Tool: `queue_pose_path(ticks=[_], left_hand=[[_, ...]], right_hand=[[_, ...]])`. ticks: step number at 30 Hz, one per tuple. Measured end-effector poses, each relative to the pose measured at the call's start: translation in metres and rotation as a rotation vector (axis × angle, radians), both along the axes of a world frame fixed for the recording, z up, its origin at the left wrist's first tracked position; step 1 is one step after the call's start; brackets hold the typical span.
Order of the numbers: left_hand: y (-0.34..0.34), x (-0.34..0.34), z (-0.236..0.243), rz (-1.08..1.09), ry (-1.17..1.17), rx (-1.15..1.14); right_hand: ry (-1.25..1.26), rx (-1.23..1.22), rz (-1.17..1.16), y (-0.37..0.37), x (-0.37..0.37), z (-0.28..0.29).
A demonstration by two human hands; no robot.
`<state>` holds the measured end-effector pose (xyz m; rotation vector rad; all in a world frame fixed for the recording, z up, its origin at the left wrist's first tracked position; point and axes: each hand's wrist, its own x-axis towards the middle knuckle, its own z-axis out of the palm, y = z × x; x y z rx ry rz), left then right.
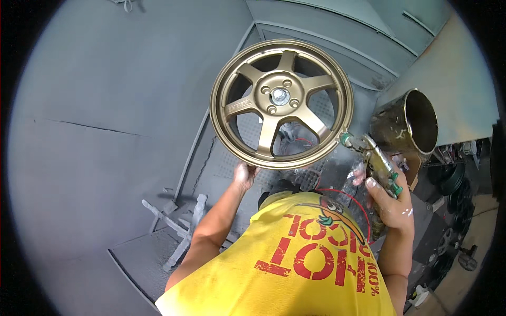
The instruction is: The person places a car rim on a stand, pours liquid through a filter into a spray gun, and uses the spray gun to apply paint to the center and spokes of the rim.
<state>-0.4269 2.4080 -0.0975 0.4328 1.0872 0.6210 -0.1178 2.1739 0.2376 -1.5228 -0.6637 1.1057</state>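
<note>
The right grip [391, 203] is wrapped around a spray gun [377, 161] with a silver body and green fittings, whose green nose points up and to the left of that grip, toward the lower right rim of a bronze wheel [280, 110]. Nose and rim overlap in view, so it is not clear whether they touch. The left grip [244, 175] is at the wheel's lower left edge, its fingers partly hidden by the rim; whether it is clasped around anything there does not show. Directly above and to the right of the left grip stands the wheel, its six-spoked face turned toward the camera, with a silver nut [280, 96] at the hub. Above and to the right of the right grip is a dark, stained bucket [392, 126], mouth to the right. A red hose [365, 209] curves just left of the right grip, beside the yellow shirt [311, 253]. Below and left of the left grip, a grey, crusted stand [184, 243] leans near the grey wall [110, 100].
</note>
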Motion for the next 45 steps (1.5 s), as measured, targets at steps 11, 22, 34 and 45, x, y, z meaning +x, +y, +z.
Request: queue_pose_path(ticks=[11, 22, 34, 45], left_hand=[[0.061, -0.022, 0.009, -0.106, 0.194, 0.109], [0.08, -0.029, -0.011, -0.163, 0.14, 0.013], [0.034, -0.004, 0.009, -0.179, 0.147, 0.019], [-0.02, 0.039, 0.02, -0.292, 0.071, -0.13]], right_hand=[[0.122, -0.02, 0.058, 0.033, -0.032, -0.008], [0.124, -0.026, -0.064, 0.041, -0.049, 0.006], [-0.107, 0.018, -0.33, 0.03, -0.048, 0.002], [0.0, 0.014, -0.119, 0.024, -0.03, 0.016]])
